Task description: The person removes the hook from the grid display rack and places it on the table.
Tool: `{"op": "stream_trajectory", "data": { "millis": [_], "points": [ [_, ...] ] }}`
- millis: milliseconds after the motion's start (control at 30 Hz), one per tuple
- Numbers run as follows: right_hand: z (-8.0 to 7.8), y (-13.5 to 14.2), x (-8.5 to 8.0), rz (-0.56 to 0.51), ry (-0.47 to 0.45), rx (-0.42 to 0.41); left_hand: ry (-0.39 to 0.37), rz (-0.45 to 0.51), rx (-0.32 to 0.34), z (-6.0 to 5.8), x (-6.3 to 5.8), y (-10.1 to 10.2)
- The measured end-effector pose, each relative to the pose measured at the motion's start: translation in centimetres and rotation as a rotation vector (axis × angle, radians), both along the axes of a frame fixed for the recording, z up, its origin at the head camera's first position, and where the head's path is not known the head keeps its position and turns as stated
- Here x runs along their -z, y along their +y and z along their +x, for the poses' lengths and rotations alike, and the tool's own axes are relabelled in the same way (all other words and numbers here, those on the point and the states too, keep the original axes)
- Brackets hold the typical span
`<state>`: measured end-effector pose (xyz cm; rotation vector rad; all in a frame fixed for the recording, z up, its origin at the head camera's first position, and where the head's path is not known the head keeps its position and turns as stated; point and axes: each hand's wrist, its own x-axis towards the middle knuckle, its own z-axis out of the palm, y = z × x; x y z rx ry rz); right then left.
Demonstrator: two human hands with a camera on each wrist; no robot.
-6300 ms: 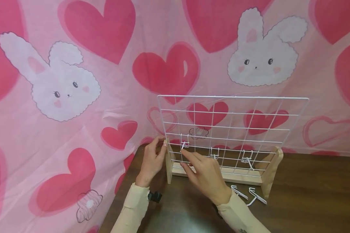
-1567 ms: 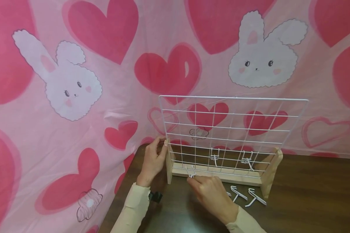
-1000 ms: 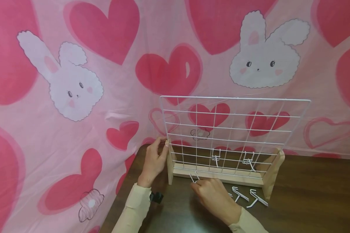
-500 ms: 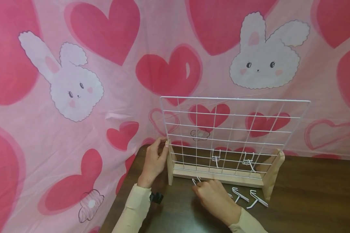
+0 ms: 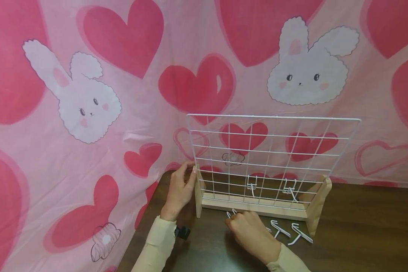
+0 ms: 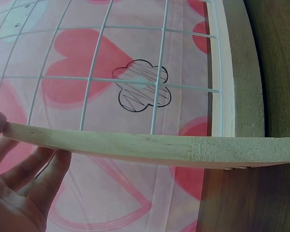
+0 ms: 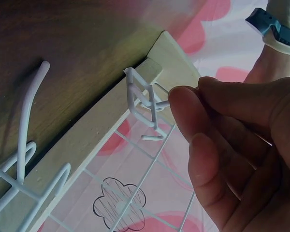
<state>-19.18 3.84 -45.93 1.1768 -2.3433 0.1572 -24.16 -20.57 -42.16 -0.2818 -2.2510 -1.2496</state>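
A white wire grid rack [image 5: 275,116] stands upright on a wooden base [image 5: 251,204]. My left hand [image 5: 181,189] grips the upper end of its left wooden side panel [image 6: 135,145], thumb on one face and fingers on the other. In front of the base, my right hand [image 5: 253,232] pinches a white wire display hook [image 7: 131,96] between thumb and forefinger, off the grid. In the head view only the hook's prong tips show past the fingers. Two similar hooks, one mid-grid [image 5: 252,186] and one further right [image 5: 289,190], hang on the lower wires.
On the brown table [image 5: 370,223], loose wire hooks [image 5: 300,233] lie right of my right hand, one partly hidden behind it. The right side panel [image 5: 317,207] stands just behind them. A pink heart-and-bunny cloth [image 5: 136,113] hangs behind and left.
Earlier, a hook hung at the grid's left with my right hand at it. That hook is now off the grid, drawn down and rightward in my fingers. My left hand stays put.
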Motion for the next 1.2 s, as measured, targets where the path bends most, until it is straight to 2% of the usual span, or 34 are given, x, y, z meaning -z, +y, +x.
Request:
{"op": "stream_trajectory", "data": {
  "millis": [233,533,900,1200],
  "points": [
    [-0.1,0.1,0.1,0.008,-0.012,0.007,-0.015,0.004,-0.004,0.1,0.0,0.0],
    [-0.2,0.2,0.5,0.016,-0.022,0.015,0.024,-0.004,-0.004,0.1,0.0,0.1],
    [-0.2,0.2,0.7,0.039,-0.040,0.026,0.023,0.001,0.003,0.0,-0.1,0.1],
    [-0.2,0.1,1.3,0.065,-0.056,0.046,0.032,-0.025,-0.016,0.0,0.1,0.0]
  ]
}}
